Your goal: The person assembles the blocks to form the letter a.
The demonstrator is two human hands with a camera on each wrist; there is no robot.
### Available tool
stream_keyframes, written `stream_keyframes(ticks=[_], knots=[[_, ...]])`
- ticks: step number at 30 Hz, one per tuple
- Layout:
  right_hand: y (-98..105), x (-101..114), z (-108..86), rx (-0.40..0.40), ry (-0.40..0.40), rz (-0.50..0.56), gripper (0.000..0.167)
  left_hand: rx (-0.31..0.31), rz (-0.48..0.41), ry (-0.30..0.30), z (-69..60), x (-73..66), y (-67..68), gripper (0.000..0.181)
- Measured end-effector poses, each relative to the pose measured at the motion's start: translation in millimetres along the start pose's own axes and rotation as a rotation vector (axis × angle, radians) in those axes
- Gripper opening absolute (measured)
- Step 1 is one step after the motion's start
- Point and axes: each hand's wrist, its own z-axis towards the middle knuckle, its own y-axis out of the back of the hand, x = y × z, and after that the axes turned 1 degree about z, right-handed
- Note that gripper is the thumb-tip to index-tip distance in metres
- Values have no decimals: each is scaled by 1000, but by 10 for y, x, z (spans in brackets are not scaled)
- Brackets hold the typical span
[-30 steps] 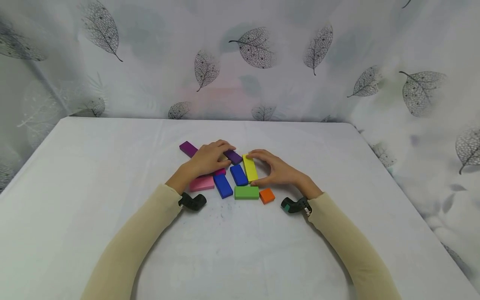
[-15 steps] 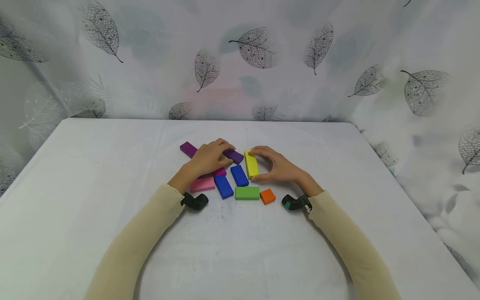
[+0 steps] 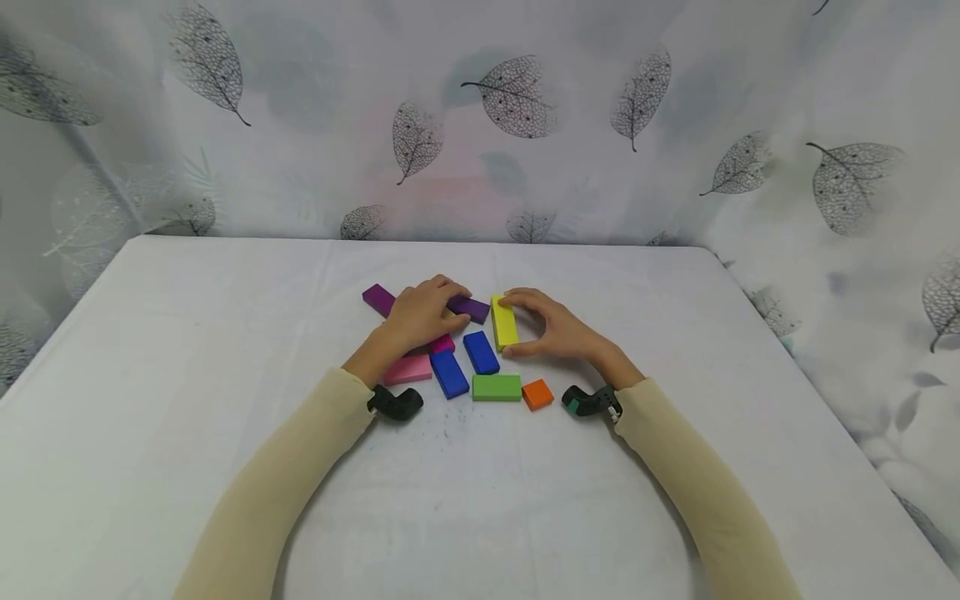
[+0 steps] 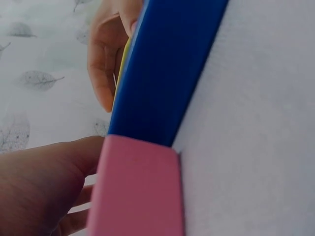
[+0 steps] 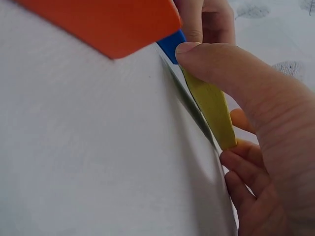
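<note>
In the head view, my right hand [image 3: 558,327] pinches the yellow block [image 3: 505,323] lengthwise, thumb at its near end and fingertips at its far end. The right wrist view shows the same yellow block [image 5: 211,105] lifted slightly at an angle above its shadow. My left hand [image 3: 418,315] lies over the far left of the group, thumb and forefinger on either side of a dark purple block [image 3: 471,309]; its left part is hidden under the hand. Two blue blocks [image 3: 481,352] lie between the hands. Beneath the left wrist are a pink block [image 3: 408,369] and a magenta block [image 3: 442,343].
A green block [image 3: 497,387] and a small orange block [image 3: 537,395] lie at the near side of the group. A long purple block [image 3: 378,299] sticks out behind the left hand. All rest on a white-covered table [image 3: 480,500] with a leaf-patterned cloth [image 3: 322,150] behind.
My right hand has moved the yellow block away from me, off the green one. The dark purple block has turned slightly by my left hand. Other blocks stay put.
</note>
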Motion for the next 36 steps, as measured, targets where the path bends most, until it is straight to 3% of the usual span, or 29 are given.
stream_keyframes(ticks=[10,24,36], knots=[[-3,-83,34,-23,1,48,74,-52,-24,40,10,4,-45,47],[-6,-42,2,18,4,-12,74,-122,-22,109,16,30,-90,50],[-18,-41,5,56,-29,25,75,-146,-30,108,22,20,-106,44]])
